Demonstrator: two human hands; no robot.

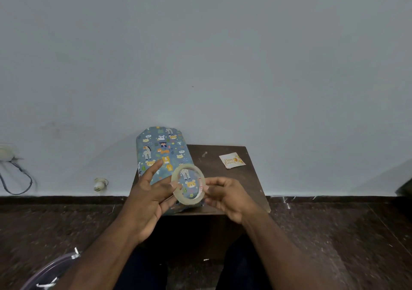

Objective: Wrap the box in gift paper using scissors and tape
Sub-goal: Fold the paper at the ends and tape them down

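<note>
Both hands are up over the worktop (225,156), a small dark wooden one pushed against a pale wall. Between them is a roll of clear tape (188,184), held on edge so you look right through the hole. The right hand (225,195) pinches the roll's right side, fingers curled round the rim, next to a little red mark on the tape. The left hand (148,197) has its thumb tip against the roll's left edge and a lower finger touching the bottom-left, while the index finger sticks out straight over the box, so I'd call that a light pinch rather than a full grip.

The box (162,154) sits on the left part of the worktop, already covered in blue-grey gift paper with giraffes, bears and other animals, its far end reaching up against the wall. Its near end is behind the hands and the tape.

A small white birthday card (231,161) lies flat on the right side of the worktop, well apart from the box.
</note>
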